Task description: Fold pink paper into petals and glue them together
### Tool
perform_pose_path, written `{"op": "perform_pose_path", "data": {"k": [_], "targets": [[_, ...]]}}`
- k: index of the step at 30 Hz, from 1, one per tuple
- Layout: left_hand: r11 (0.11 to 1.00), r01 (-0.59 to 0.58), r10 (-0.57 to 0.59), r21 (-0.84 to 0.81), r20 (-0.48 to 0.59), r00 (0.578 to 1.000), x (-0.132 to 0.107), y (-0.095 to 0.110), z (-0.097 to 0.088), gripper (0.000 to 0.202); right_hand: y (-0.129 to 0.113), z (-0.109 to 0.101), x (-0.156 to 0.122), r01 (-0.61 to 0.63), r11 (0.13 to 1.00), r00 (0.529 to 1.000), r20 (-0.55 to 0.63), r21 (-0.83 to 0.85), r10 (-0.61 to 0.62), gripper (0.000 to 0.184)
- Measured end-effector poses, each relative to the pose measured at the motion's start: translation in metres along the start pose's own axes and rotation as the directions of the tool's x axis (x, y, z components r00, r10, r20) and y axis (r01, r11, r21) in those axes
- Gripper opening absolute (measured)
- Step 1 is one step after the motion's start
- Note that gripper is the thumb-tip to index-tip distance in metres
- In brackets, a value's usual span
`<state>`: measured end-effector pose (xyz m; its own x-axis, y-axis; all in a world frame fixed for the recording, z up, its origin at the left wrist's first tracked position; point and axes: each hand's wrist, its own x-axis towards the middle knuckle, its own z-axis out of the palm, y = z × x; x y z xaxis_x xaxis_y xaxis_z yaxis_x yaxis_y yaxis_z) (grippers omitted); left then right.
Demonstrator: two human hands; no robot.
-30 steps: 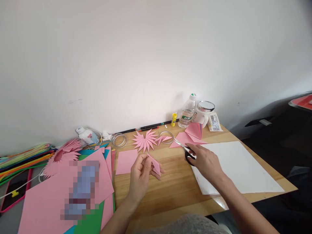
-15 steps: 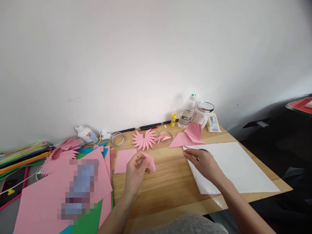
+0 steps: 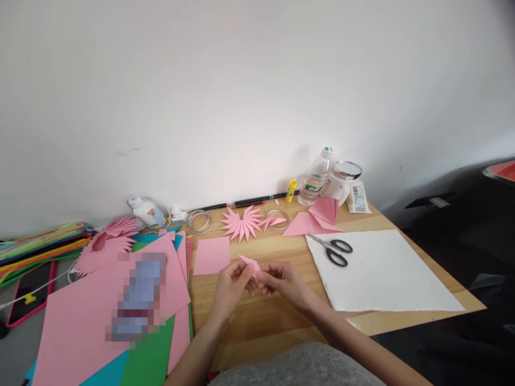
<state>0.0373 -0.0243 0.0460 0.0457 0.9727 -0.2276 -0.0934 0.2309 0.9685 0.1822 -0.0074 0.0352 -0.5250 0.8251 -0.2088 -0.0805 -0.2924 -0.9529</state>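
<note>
Both hands meet over the wooden table (image 3: 281, 327) and pinch a small folded pink paper piece (image 3: 249, 263). My left hand (image 3: 229, 287) grips it from the left, my right hand (image 3: 281, 281) from the right, fingers closed on it. Black-handled scissors (image 3: 333, 249) lie by themselves on the white sheet (image 3: 386, 273) to the right. A pink paper square (image 3: 212, 255) lies flat just beyond my left hand. A pink spiky paper flower (image 3: 242, 222) sits further back.
Pink, green and blue paper sheets (image 3: 100, 316) are stacked at left, with a second pink flower (image 3: 104, 244) and coloured sticks (image 3: 36, 252). Wire rings (image 3: 200, 220), pens (image 3: 249, 202), a glue stick (image 3: 291, 191), a water bottle (image 3: 316, 179), a mug (image 3: 341, 182) and folded pink triangles (image 3: 314, 220) line the back.
My right hand let go of the scissors on the white sheet and came left to join my left hand on the folded pink piece.
</note>
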Motion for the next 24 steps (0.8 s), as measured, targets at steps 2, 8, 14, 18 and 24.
{"op": "perform_pose_path", "data": {"k": [2, 8, 14, 18, 24], "targets": [[0.998, -0.011, 0.009, 0.055, 0.035, 0.999, 0.0, -0.003, -0.002, 0.029, 0.003, -0.001, 0.0, 0.002, 1.0, 1.0, 0.007, -0.007, -0.002, 0.041], [0.985, -0.093, 0.097, 0.144, -0.024, 0.995, 0.0, -0.016, 0.002, 0.031, 0.015, 0.004, -0.001, 0.132, 0.979, 0.986, -0.078, -0.153, -0.145, 0.037], [0.93, -0.114, 0.138, 0.349, -0.046, 0.989, 0.006, -0.026, -0.005, 0.029, 0.027, 0.002, 0.008, 0.082, 0.972, 0.986, -0.125, -0.222, -0.112, 0.035], [0.498, -0.173, 0.447, 0.85, -0.081, 0.891, 0.013, -0.032, -0.03, 0.016, 0.022, -0.014, 0.023, 0.035, 0.948, 0.977, -0.189, -0.317, -0.099, 0.038], [0.0, -0.057, 0.341, 0.998, 0.053, 0.939, 0.017, -0.038, -0.054, 0.032, 0.021, -0.025, 0.039, 0.055, 0.998, 0.911, -0.412, 0.041, -0.033, 0.061]]}}
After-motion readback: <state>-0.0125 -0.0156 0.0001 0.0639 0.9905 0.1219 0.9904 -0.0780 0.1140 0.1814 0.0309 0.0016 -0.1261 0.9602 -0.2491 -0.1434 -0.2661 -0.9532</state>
